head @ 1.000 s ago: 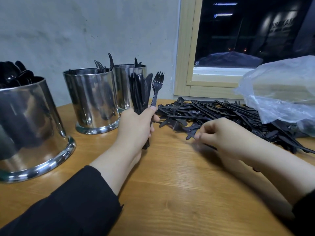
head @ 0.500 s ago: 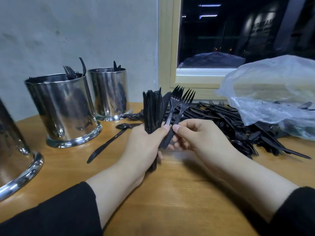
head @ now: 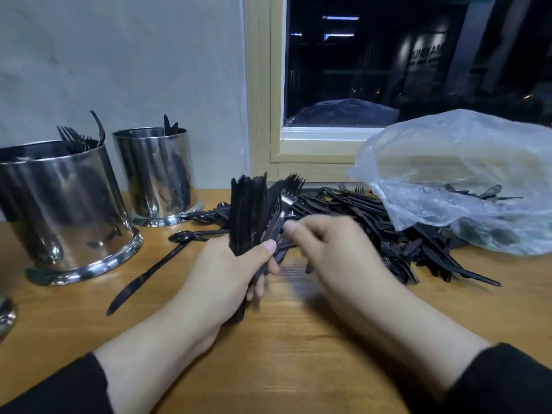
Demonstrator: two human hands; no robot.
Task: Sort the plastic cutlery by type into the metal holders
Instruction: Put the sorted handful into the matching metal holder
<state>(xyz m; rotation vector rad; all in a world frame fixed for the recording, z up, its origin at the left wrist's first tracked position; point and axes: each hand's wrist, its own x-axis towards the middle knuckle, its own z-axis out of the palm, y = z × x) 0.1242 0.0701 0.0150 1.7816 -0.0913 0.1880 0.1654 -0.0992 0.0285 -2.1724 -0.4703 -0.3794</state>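
Plastic cutlery: bundle of knives (head: 248, 210) plus forks (head: 286, 201) gripped upright in my left hand (head: 227, 273), thumb clamping fork handles. Right hand (head: 331, 249) blurred, fingers curled beside fork handles; cannot tell if it holds one. Unsorted heap (head: 373, 216) just behind, partly under plastic bag (head: 466, 174). Fork holder (head: 59, 204) and knife holder (head: 155, 171) left. Risk, I judge: mixed fistful slips or fans, forks land among knives.

Mirror-polished metal holders (head: 68, 204), wooden table (head: 298, 354)
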